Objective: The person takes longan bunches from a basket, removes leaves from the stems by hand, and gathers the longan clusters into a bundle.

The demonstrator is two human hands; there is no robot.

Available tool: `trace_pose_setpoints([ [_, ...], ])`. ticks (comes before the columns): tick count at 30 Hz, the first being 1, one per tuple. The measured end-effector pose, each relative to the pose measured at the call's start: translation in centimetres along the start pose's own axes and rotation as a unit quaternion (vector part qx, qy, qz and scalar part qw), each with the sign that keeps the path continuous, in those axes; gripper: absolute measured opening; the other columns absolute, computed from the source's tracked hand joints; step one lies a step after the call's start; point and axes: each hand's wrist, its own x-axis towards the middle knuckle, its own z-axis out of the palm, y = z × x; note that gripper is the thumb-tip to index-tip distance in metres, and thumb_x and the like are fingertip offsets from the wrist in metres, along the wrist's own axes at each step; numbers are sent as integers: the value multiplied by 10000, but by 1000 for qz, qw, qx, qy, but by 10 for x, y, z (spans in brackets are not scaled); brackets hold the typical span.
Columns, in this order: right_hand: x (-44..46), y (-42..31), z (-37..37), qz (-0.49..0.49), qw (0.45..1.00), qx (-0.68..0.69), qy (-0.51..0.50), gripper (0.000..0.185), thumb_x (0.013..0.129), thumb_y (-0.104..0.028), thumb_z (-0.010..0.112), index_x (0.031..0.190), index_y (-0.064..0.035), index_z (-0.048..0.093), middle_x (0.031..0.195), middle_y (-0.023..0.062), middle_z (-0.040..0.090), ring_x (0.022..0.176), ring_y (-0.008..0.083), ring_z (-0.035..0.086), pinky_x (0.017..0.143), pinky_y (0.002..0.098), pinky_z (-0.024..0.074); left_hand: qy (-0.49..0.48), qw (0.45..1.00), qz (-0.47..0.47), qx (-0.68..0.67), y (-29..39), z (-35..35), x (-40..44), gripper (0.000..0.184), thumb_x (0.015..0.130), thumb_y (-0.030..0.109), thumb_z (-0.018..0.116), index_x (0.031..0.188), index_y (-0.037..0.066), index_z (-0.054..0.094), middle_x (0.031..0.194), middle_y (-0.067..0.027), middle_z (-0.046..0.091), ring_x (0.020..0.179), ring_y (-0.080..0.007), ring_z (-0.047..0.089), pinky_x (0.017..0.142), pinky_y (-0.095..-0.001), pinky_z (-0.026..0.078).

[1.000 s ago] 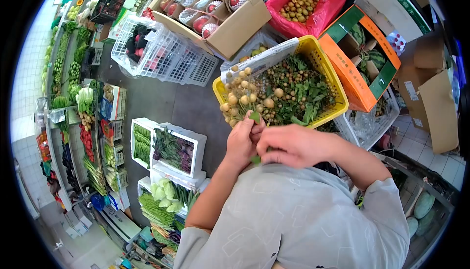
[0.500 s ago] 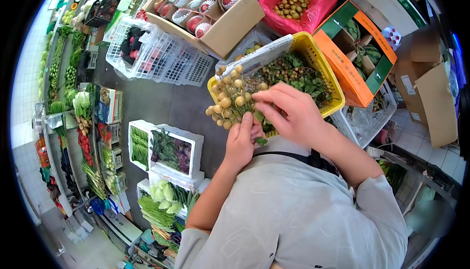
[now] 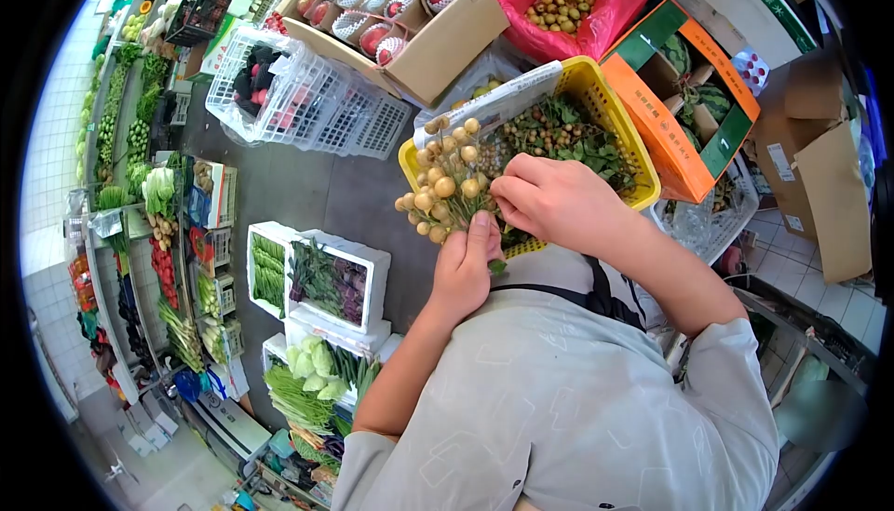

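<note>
1. Fruit bunch (image 3: 447,181) is pointing up and leftward in the view, away from the body; its long axis is slanting from the stems in the left hand (image 3: 464,267) up to the fruit; it is hovering over the near left part of the yellow basket (image 3: 601,92), some fruit reaching past the rim.
2. Round, tan-gold fruits of mixed size are crowding together on thin stems; a green leaf (image 3: 498,267) is showing below the left hand.
3. Left fingers are closing around the stems, thumb on top; right hand (image 3: 563,199) is curling in at the bunch's right side, fingers narrow; cannot tell whether they are gripping a stem.
4. Half a second ago the right thumb and fingers were spreading apart; now they are bunching closer; the left hand is keeping its hold.
</note>
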Motion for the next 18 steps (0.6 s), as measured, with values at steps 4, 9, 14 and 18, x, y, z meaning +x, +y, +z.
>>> trace_pose_setpoints([
  [4, 1, 7, 11, 11, 1000, 2, -8, 154, 802, -106, 751, 916, -62, 658, 845, 68, 596, 709, 246, 658, 604, 354, 559, 18, 999, 5, 36, -1, 1, 1, 362, 1112, 299, 435, 902, 23, 539, 742, 12, 454, 661, -81, 397, 608, -258, 384],
  [9, 5, 0, 33, 128, 970, 155, 136, 156, 774, 1, 729, 913, -29, 663, 828, 82, 617, 655, 183, 643, 620, 310, 550, 22, 1000, -22, 2, 11, 6, 6, 369, 1110, 299, 436, 899, 16, 547, 755, 3, 482, 665, -85, 426, 607, -265, 398],
  [14, 19, 41, -11, 414, 860, 159, 253, 127, 869, -121, 691, 941, -17, 699, 789, 61, 666, 684, 137, 626, 613, 283, 504, -1, 999, -31, -42, 11, 11, 0, 356, 1106, 312, 442, 865, 61, 518, 720, 33, 408, 644, -58, 339, 571, -224, 290],
  [18, -19, 130, -19, 368, 890, 74, 258, 222, 910, -195, 711, 1022, -4, 705, 797, 36, 681, 689, 102, 619, 629, 267, 498, -16, 984, -61, -164, 4, -13, -6, 336, 1106, 323, 436, 909, 64, 521, 735, 30, 399, 653, -73, 348, 584, -233, 300],
])
